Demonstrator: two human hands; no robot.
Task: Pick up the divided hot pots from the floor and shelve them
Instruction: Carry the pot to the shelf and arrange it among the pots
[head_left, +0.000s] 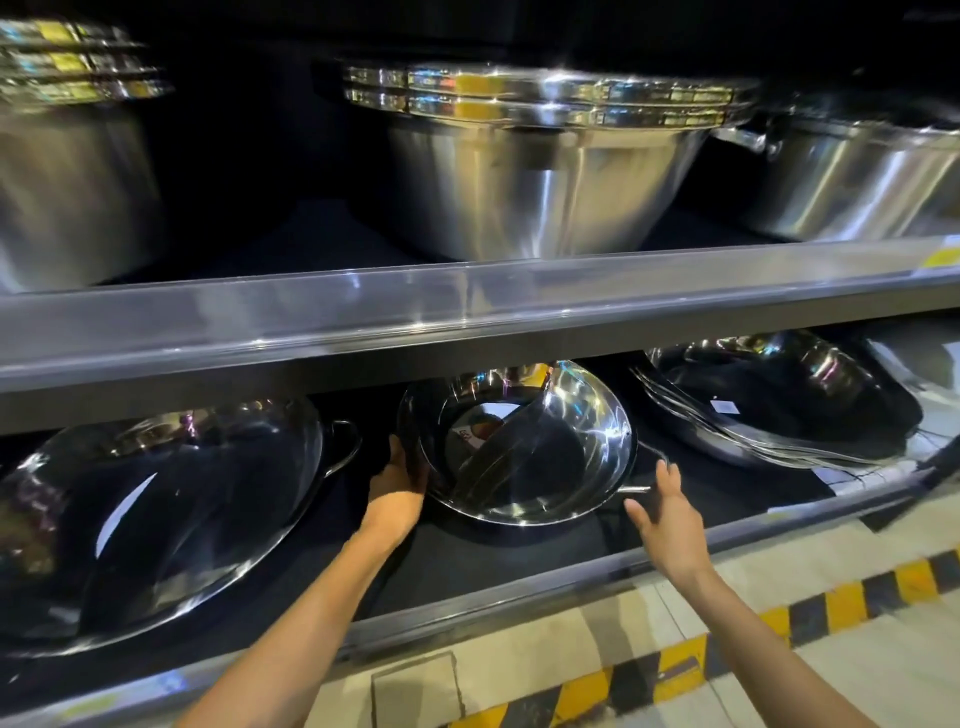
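A shiny steel divided hot pot (524, 441) with a curved partition leans tilted on the dark bottom shelf (467, 561), its open side facing me. My left hand (397, 480) grips its left rim. My right hand (667, 512) hovers just right of the pot's lower right handle, fingers spread, not touching it as far as I can tell.
A large wok-like pan (156, 509) leans at the left of the same shelf, a stack of pans (779, 410) at the right. Big steel pots (540, 166) stand on the shelf above. A yellow-black striped floor edge (727, 644) runs below the shelf.
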